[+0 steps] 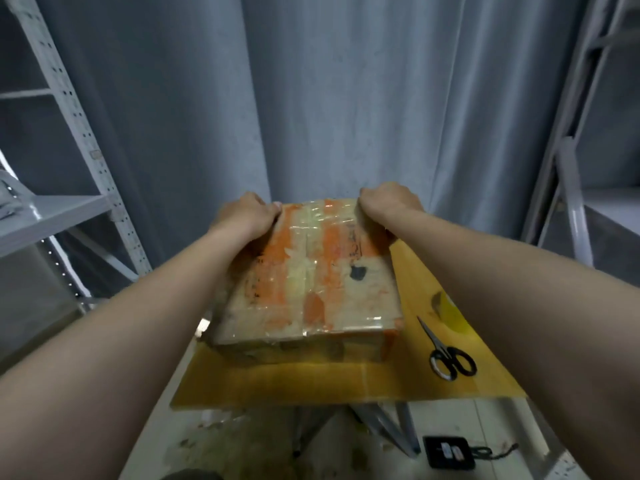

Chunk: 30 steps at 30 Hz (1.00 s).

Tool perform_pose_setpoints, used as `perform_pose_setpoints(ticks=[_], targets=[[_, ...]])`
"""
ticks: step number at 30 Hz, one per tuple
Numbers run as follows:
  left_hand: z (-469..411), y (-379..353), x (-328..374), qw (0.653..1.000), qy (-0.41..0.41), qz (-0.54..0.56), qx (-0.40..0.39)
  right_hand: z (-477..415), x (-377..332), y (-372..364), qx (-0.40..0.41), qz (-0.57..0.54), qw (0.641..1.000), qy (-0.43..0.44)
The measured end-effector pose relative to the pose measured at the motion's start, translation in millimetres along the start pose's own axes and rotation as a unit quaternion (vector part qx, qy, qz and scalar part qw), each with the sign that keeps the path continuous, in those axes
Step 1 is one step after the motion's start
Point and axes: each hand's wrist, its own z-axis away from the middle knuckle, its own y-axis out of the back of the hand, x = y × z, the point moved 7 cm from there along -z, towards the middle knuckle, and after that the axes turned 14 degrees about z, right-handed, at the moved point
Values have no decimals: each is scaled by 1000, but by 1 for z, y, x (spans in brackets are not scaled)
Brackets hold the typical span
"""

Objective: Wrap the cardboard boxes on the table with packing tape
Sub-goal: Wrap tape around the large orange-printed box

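A: Item?
B: Box (304, 282), on the table (311, 382); tape (308, 237) glossy across top and near side.
A: Hands?
B: Left hand (247, 214) and right hand (388, 202) each grip the far edge. Scissors (446, 355) just right.
A: Progress?
B: Wrapping looks nearly done.

A pale grey pleated fabric curtain (329, 98) is hanging across the upper middle of the frame, catching soft, even light. A grey perforated metal shelving rack (74, 112) is standing along the left edge, and a second grey metal rack (571, 174) is rising at the right edge. Along the bottom a pale, stained floor (225, 448) is showing, with a small black corded box (448, 452), possibly a charger, lying at lower right.
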Motion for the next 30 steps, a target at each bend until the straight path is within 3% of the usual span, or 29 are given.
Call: perform_pose_setpoints(ticks=[4, 8, 17, 21, 27, 30], targets=[[37, 44, 21, 995, -11, 56, 78, 33, 3, 51, 25, -87, 996, -19], [75, 55, 17, 995, -5, 78, 68, 65, 21, 68, 16, -107, 994, -29], [122, 34, 6, 993, 25, 108, 32, 104, 16, 74, -16, 96, 994, 56], [115, 37, 5, 994, 26, 105, 8, 105, -18, 71, 12, 128, 979, 156], [96, 35, 7, 999, 37, 31, -7, 83, -34, 46, -11, 198, 960, 198], [84, 38, 25, 998, -29, -41, 30, 73, -33, 31, -66, 227, 952, 196]])
